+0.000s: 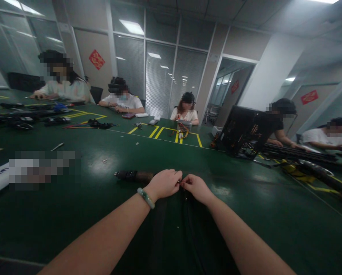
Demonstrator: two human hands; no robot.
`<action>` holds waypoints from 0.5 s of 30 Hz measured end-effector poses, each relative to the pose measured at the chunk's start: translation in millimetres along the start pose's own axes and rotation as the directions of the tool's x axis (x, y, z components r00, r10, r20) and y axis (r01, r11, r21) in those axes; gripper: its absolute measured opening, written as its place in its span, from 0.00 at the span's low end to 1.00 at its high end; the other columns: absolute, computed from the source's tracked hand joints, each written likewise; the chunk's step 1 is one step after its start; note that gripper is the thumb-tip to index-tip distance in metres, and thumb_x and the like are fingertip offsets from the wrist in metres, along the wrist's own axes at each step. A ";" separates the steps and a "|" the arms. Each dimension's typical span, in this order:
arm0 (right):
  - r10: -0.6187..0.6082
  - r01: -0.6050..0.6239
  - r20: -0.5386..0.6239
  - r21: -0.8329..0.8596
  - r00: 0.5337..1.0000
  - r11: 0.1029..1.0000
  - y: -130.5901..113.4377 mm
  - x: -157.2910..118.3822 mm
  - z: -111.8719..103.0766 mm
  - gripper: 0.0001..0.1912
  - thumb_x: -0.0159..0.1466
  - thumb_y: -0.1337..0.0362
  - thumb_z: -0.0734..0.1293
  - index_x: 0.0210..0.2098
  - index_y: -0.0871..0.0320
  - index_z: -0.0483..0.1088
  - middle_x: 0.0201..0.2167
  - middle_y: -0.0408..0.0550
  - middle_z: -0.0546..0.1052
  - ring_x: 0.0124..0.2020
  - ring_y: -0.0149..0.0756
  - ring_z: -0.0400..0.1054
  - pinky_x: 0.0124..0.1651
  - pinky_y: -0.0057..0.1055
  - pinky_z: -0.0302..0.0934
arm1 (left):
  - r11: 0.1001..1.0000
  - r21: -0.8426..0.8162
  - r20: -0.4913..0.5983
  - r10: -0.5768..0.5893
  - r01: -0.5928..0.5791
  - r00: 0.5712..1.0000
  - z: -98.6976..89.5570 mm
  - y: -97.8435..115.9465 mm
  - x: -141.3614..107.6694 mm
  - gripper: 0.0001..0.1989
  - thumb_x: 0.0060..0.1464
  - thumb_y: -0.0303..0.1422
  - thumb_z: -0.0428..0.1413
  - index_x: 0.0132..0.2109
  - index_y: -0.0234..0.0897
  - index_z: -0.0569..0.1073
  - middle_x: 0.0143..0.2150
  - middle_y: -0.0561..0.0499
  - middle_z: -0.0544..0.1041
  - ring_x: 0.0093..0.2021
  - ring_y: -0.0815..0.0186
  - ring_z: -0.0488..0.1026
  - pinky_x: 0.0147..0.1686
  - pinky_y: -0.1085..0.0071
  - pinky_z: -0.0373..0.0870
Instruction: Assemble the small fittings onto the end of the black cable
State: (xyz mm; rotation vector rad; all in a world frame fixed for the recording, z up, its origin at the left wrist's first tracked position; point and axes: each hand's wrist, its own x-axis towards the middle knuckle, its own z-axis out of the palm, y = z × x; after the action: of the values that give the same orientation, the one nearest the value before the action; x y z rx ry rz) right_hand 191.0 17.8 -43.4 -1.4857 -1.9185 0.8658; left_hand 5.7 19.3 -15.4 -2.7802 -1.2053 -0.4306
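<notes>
Close together over the green table [107, 214], my left hand [165, 184] and my right hand [197, 188] almost meet at the fingertips. Both are closed in a pinch. A small shiny bit shows between them, too small to name. A dark cable [188, 217] runs from below my right fingers toward me. Behind my left hand lies a dark cylindrical tool [133, 175] with a narrow metal tip pointing left. Its right end is hidden by that hand, and I cannot tell whether they touch. A green-white bangle [145, 198] circles my left wrist.
A white object [0, 177], partly blurred out, lies at left, with a thin pale stick [57, 146] beyond it. Dark cables and parts [93, 124] lie farther back. A black computer case [241, 131] stands at right. Several people sit around the table.
</notes>
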 end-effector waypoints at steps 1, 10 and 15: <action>0.002 -0.002 -0.001 0.001 1.000 1.000 0.5 0.1 0.6 0.07 0.62 0.61 0.66 0.33 0.59 0.71 0.27 0.42 0.77 0.28 0.32 0.70 0.31 0.25 0.59 | 1.000 -0.001 0.001 0.000 0.000 1.000 0.2 -0.2 0.2 0.04 0.55 0.30 0.52 0.40 0.37 0.66 0.37 0.47 0.72 0.38 0.59 0.72 0.40 0.65 0.67; -0.029 0.027 -0.067 -0.039 0.997 0.999 -1.3 -8.5 6.0 0.05 0.62 0.62 0.65 0.34 0.57 0.70 0.29 0.42 0.77 0.29 0.32 0.69 0.30 0.26 0.57 | 1.000 -0.020 -0.003 -0.012 0.012 1.000 3.1 -3.5 -1.0 0.05 0.55 0.30 0.53 0.40 0.38 0.65 0.37 0.48 0.71 0.38 0.60 0.72 0.39 0.66 0.67; -0.054 0.054 -0.045 0.009 0.998 0.998 1.5 -7.5 3.8 0.03 0.61 0.64 0.66 0.33 0.57 0.70 0.28 0.41 0.76 0.28 0.32 0.69 0.29 0.25 0.57 | 0.998 -0.059 0.034 -0.008 0.010 0.999 2.3 -7.8 -1.6 0.05 0.56 0.29 0.53 0.40 0.38 0.66 0.38 0.48 0.72 0.40 0.60 0.72 0.41 0.66 0.67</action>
State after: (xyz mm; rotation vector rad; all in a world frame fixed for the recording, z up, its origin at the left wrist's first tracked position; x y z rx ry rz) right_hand 190.7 10.2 -47.3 -1.4290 -1.9101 0.8100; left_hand -0.5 23.9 -18.3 -2.8437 -1.2323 -0.4292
